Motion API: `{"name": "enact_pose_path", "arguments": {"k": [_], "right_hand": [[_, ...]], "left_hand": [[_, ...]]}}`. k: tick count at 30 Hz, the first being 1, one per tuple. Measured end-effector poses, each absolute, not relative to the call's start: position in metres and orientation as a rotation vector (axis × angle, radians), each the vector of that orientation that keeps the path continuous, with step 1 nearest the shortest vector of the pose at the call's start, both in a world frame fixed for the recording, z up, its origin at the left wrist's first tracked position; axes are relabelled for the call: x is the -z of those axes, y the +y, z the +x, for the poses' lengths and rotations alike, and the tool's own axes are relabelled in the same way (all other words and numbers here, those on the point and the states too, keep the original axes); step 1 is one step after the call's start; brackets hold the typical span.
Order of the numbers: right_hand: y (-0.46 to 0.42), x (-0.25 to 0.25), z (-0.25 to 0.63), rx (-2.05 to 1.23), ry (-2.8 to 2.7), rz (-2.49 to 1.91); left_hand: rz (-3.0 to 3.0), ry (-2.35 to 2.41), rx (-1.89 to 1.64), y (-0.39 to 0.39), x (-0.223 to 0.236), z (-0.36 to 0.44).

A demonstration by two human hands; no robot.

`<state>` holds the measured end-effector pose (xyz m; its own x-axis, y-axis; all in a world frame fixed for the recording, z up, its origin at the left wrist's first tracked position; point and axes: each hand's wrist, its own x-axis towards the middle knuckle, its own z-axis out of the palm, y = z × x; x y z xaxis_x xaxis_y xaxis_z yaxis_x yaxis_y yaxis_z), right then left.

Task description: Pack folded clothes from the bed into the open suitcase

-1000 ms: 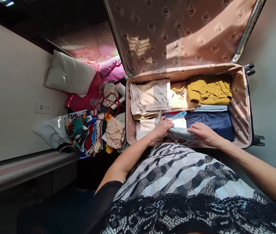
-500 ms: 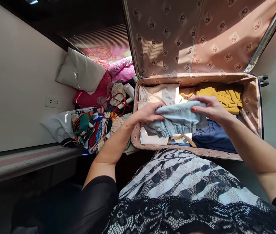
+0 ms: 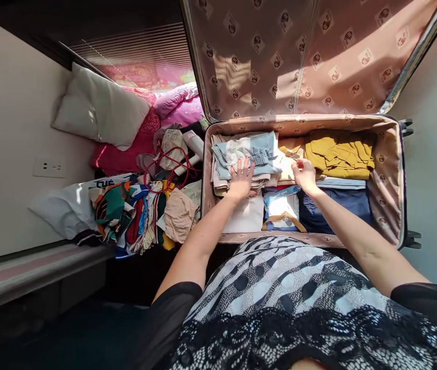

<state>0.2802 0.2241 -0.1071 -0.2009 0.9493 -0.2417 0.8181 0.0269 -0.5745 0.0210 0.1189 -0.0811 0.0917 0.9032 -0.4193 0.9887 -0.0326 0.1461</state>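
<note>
A folded light blue denim garment (image 3: 262,149) lies on a stack of beige clothes at the left end of the open suitcase (image 3: 390,205). My left hand (image 3: 241,179) presses flat on its near edge, fingers spread. To the right, my right hand (image 3: 304,174) is over a cream and orange garment (image 3: 290,149), its fingertips pinched together; whether cloth is between them I cannot make out. Mustard yellow folded clothing (image 3: 340,151) is beside that hand. Nearer me are navy folded clothing (image 3: 338,208), a clear packet with a tan strap (image 3: 284,205) and white cloth (image 3: 247,213).
The suitcase lid (image 3: 265,67) stands raised at the back. Left of the case are a pile of mixed clothes (image 3: 141,216), a red cord (image 3: 172,180), a white bag (image 3: 64,205), and a white pillow (image 3: 103,108) on pink bedding. A wall with a socket (image 3: 49,167) bounds the left.
The light blue garment has gone from between both hands down onto the beige stack at left. My left hand now lies flat on it; my right hand has let it go.
</note>
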Motion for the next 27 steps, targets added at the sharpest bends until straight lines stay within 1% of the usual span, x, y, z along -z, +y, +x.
{"name": "enact_pose_path", "arguments": {"k": [4, 6, 8, 11, 14, 17, 20, 23, 25, 27], "right_hand": [[0.216, 0.104, 0.334, -0.486, -2.165, -1.98], [0.224, 0.104, 0.338, -0.378, -2.169, -2.042], [0.235, 0.105, 0.331, -0.371, -2.155, -2.111], [0.256, 0.106, 0.322, -0.518, -2.083, -2.213], [0.28, 0.103, 0.335, -0.696, -1.932, -2.189], [0.3, 0.096, 0.368, -0.81, -1.658, -2.054], [0.31, 0.087, 0.402, -0.995, -1.181, -1.802], [0.307, 0.073, 0.431, -1.151, -0.868, -1.57], [0.299, 0.056, 0.446, -1.198, -0.856, -1.457], [0.285, 0.034, 0.456, -1.26, -0.896, -1.317]], "left_hand": [[1.988, 1.835, 0.325, 0.122, 0.092, 0.015], [1.998, 1.834, 0.347, 0.126, 0.093, 0.013], [1.992, 1.849, 0.36, 0.127, 0.093, 0.013], [1.962, 1.849, 0.363, 0.127, 0.091, 0.013], [1.925, 1.818, 0.317, 0.128, 0.086, 0.01], [1.87, 1.817, 0.275, 0.128, 0.079, 0.006], [1.785, 1.935, 0.22, 0.123, 0.073, 0.009], [1.741, 2.038, -0.067, 0.114, 0.065, 0.024], [1.675, 1.977, -0.382, 0.107, 0.059, 0.043], [1.467, 1.808, -0.672, 0.1, 0.049, 0.068]]}}
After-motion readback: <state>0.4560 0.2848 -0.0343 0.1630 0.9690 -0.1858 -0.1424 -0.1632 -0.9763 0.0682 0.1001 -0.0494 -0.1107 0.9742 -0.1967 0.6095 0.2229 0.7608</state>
